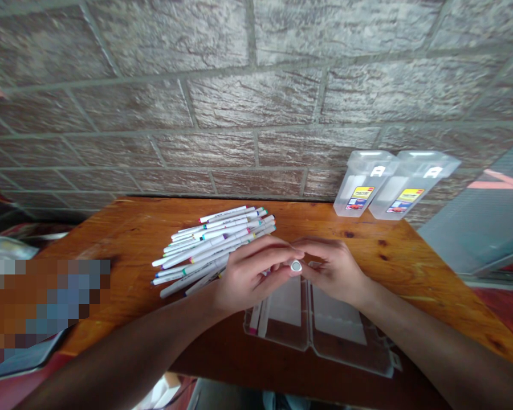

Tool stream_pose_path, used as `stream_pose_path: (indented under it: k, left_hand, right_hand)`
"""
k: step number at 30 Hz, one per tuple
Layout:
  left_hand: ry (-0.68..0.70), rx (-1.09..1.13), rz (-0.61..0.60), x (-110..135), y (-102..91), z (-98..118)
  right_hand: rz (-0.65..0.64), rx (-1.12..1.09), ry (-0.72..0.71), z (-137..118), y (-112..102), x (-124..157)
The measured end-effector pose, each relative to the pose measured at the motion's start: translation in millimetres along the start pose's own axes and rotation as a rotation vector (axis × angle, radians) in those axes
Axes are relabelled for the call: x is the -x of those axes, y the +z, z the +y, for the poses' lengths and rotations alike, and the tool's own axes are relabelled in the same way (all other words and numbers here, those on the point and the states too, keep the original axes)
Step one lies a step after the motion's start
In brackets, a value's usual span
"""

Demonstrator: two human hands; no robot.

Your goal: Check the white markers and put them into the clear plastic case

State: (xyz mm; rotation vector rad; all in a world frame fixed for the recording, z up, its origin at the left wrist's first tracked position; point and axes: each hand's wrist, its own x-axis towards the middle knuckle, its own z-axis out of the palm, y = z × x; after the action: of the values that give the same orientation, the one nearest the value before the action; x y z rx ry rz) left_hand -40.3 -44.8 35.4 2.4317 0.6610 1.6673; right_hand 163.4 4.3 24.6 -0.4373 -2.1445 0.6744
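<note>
My left hand [254,270] is closed on a white marker [296,266], whose round grey-tipped end points toward me between the fingers. My right hand [336,267] comes in from the other side, its fingertips meeting the left hand's at the marker; whether they grip it too is hidden. Below both hands an open, hinged clear plastic case [282,339] lies flat on the wooden table. Two white markers [259,319] rest side by side in its left half. Just beyond my left hand lies a loose pile of white markers [214,242] with coloured ends.
Two clear plastic containers [354,185] with yellow labels stand at the table's back right, against the brick wall [248,102]. The wooden table [123,239] ends close in front of the case. A blurred-out patch covers the far left.
</note>
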Motion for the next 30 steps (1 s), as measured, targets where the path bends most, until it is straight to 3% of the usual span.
stream_pose_path:
  k: [30]
  left_hand:
    - [0.004, -0.005, 0.005, 0.3, 0.6, -0.2]
  right_hand:
    - [0.009, 0.017, -0.016, -1.7, -0.8, -1.2]
